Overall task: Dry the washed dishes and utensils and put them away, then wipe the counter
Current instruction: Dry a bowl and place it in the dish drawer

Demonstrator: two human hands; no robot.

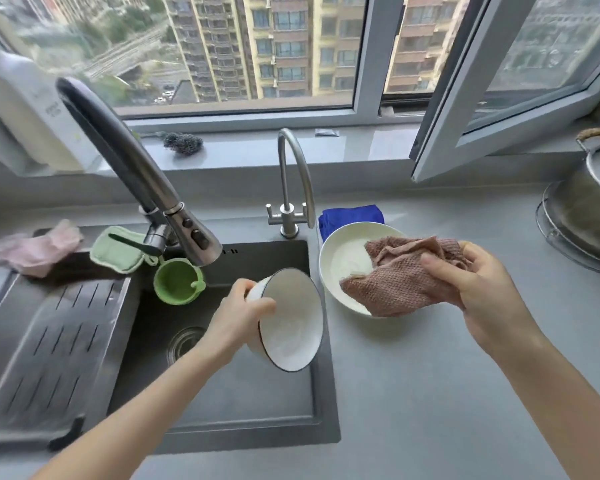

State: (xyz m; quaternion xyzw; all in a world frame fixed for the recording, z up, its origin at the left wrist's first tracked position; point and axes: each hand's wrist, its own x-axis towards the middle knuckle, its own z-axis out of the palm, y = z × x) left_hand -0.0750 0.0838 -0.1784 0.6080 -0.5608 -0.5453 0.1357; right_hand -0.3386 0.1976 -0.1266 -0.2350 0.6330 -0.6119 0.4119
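White dark-rimmed bowl, dusty-pink waffle-weave cloth, blue cloth, green cup

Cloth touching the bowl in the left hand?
Apart. Head view: a white dish rim shows between cloth and bowl.

bottle upper left: blurred, label unreadable, cut by left edge. pink glove mid left: smeared. pot cut by right edge. cloth hides right side of dish. blue rag mostly behind dish. left hand covers base of bowl.
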